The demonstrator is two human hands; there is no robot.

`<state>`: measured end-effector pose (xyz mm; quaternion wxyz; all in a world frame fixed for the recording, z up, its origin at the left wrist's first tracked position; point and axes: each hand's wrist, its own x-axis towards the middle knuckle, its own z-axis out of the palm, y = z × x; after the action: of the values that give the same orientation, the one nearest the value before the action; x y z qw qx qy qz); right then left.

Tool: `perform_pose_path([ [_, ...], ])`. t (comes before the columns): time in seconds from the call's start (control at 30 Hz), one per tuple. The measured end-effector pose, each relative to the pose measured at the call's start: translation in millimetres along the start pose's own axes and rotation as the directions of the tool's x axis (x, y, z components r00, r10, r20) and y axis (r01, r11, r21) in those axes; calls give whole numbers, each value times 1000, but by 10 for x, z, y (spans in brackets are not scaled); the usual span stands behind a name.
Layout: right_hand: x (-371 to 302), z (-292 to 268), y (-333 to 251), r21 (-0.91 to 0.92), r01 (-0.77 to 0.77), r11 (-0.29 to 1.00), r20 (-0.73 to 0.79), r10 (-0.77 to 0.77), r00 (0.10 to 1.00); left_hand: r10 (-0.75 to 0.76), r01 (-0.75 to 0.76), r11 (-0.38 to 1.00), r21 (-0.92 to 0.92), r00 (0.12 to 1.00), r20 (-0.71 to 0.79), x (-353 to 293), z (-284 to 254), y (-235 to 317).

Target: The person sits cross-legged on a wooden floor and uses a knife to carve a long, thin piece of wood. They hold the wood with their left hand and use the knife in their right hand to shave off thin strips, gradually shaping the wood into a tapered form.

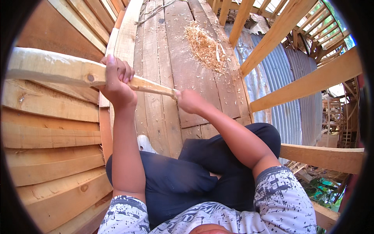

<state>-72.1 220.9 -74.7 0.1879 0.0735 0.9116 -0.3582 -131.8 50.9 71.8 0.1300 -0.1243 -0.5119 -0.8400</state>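
Observation:
A long pale wooden plank [58, 70] runs from the left rim to the middle of the view, looking wide at its left and narrow at its right end. A round knot shows on its side. My left hand [117, 80] is wrapped around it, thumb on top. At the narrow end my right hand [189, 101] is closed against the wood; its fingers are mostly hidden behind the back of the hand. I sit with my legs [175, 171] folded in dark trousers.
Curly wood shavings [206, 46] lie piled on the plank floor [171, 50]. To the left is a wall of overlapping boards [50, 113]. Wooden rails [307, 80] stand to the right, with corrugated metal roofing [286, 97] beyond. A white shoe [145, 144] is beside my leg.

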Motion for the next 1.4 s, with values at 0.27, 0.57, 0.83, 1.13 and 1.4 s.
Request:
perform_pose_path([
  [0.27, 22, -16, -7, 80, -13, 997, -7, 13, 1000, 27, -23, 998, -63, 997, 69, 5, 49, -24],
  [0.57, -119, -694, -133, 226, -24, 974, -30, 32, 999, 35, 75, 962, -262, 919, 393, -90, 14, -6],
  [0.83, -156, -1027, -14, 225, 97, 970, -177, -58, 982, 93, 37, 969, -242, 859, 504, -6, -165, 26],
  [1.13, -181, -904, -54, 94, 5, 996, -6, -5, 1000, 116, -55, 991, -124, 809, 576, -68, -95, -168],
  [1.4, -130, -914, -82, 201, 81, 976, -44, -73, 996, 132, -41, 986, -159, 779, 613, -43, -126, 124],
])
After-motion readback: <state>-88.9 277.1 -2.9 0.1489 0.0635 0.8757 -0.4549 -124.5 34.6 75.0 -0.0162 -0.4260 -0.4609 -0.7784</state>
